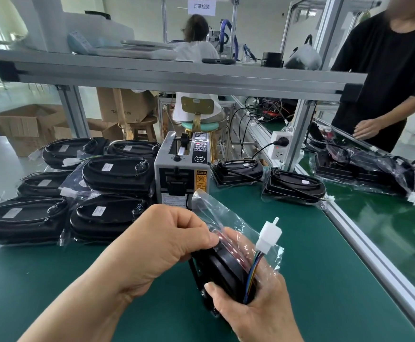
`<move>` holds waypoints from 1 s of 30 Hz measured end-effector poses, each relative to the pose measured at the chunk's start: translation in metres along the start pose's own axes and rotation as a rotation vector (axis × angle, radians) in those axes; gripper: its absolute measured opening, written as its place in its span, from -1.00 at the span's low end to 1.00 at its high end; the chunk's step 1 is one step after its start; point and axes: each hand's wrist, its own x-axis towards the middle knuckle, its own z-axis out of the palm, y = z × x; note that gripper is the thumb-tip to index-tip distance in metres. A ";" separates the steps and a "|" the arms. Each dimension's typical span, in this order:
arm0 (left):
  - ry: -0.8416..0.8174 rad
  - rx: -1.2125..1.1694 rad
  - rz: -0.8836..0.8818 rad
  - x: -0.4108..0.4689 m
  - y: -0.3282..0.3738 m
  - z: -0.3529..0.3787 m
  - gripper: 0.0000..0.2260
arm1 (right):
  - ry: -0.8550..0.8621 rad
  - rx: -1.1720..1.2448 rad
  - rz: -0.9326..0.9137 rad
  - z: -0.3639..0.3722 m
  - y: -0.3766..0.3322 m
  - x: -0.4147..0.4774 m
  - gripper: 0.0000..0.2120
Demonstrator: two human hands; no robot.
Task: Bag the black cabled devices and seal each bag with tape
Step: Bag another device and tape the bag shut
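Observation:
My right hand (255, 309) grips a black cabled device (222, 270) from below, standing on edge over the green mat. A clear plastic bag (216, 211) lies partly over it. My left hand (162, 243) pinches the bag's film at the device's top edge. The device's coloured wires end in a white connector (270, 234) that sticks up to the right. A grey tape dispenser (183, 172) stands just behind. Several bagged devices (107, 215) lie stacked to the left.
Two more black devices (294, 186) lie right of the dispenser, one in a bag. An aluminium rail (374, 253) borders the mat on the right; beyond it a person in black (396, 77) handles more devices. A shelf beam (176, 77) crosses overhead.

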 end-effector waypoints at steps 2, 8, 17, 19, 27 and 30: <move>0.006 -0.009 0.006 -0.001 -0.001 0.001 -0.82 | -0.002 0.000 0.001 0.001 0.000 0.000 -0.33; 0.042 -0.009 0.018 -0.001 -0.003 0.003 -0.79 | 0.012 -0.019 -0.027 0.000 0.002 -0.001 -0.32; 0.082 0.049 0.043 -0.003 -0.008 0.002 -0.78 | -0.001 -0.023 -0.056 0.000 0.000 0.000 -0.26; 0.093 0.072 0.055 -0.004 -0.009 0.003 -0.77 | -0.003 -0.018 -0.056 0.001 0.000 0.000 -0.27; 0.168 0.167 0.129 -0.007 -0.014 0.006 -0.80 | 0.000 -0.015 -0.069 0.002 0.003 0.000 -0.24; 0.172 0.140 0.138 -0.007 -0.017 0.007 -0.74 | 0.004 -0.006 -0.062 0.002 0.004 0.001 -0.26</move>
